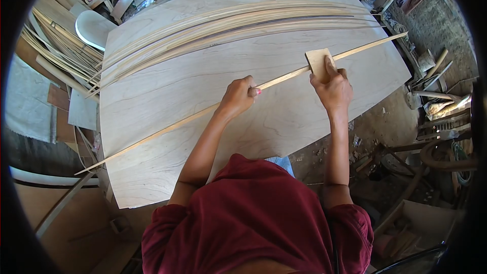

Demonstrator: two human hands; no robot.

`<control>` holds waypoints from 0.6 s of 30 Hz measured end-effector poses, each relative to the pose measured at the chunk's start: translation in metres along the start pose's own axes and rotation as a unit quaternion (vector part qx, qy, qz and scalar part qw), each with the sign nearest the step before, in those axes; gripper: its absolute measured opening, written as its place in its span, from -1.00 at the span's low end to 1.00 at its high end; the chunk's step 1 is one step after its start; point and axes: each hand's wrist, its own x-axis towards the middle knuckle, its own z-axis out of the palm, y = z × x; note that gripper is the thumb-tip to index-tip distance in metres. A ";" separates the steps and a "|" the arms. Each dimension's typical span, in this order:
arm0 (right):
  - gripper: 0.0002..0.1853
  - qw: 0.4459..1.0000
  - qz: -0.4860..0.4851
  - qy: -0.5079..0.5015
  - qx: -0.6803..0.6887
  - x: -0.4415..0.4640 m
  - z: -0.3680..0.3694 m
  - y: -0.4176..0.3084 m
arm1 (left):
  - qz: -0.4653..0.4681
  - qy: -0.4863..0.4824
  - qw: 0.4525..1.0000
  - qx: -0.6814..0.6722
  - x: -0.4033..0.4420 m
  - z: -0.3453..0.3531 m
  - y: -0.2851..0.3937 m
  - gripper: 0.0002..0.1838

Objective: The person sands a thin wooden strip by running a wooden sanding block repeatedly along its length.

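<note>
A long, thin wooden strip runs diagonally across the plywood sheet, its near left end sticking out past the sheet's edge. My left hand is closed around the strip near its middle. Farther along to the right, my right hand grips a flat tan block that looks like a sanding block. The block sits against the strip, and its underside is hidden.
Several more wooden strips lie in a row across the far part of the sheet. At the left, a bundle of thin strips stands near a white oval panel. Scrap and tools crowd the right wall.
</note>
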 end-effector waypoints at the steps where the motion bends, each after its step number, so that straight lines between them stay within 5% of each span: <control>1: -0.32 0.999 -0.003 0.014 -0.029 -0.001 0.001 -0.001 | 0.005 -0.011 1.000 -0.013 0.001 0.001 0.000 -0.86; 4: -0.31 0.999 -0.013 0.012 -0.029 -0.018 0.009 -0.017 | 0.025 0.039 0.999 0.018 -0.002 0.003 0.003 -0.89; 6: -0.29 0.991 -0.130 0.022 0.009 -0.037 0.019 -0.031 | 0.022 0.045 0.998 0.027 -0.002 0.004 0.005 -0.90; 10: -0.25 0.980 -0.197 0.019 0.037 -0.048 0.025 -0.037 | 0.033 0.059 0.998 0.020 -0.006 0.008 0.003 -0.89; 18: -0.27 0.998 -0.012 0.059 0.027 -0.024 0.020 0.000 | 0.019 0.059 0.998 0.018 -0.007 0.011 0.006 -0.86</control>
